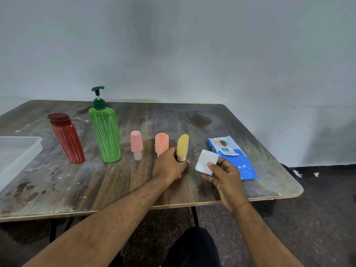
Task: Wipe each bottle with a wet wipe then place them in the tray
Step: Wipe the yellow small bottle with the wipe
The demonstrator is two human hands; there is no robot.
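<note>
Left hand (pixel 169 166) curls around the base of the yellow bottle (pixel 182 146) at frame centre; right hand (pixel 224 176) pinches a folded wipe (pixel 205 161). Bottle looks light, soft, tippy: hold low near its cap

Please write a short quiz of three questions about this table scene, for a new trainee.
1. True or false: a bottle already lies in the tray.
2. Which bottle does the left hand close around at its base?
A. red bottle
B. yellow bottle
C. green pump bottle
3. Fill in: the right hand holds a folded white ____.

Key:
1. False; the visible part of the tray holds no bottle, and five bottles stand on the table.
2. B
3. wet wipe; the blue wipes pack lies just behind it.
</note>
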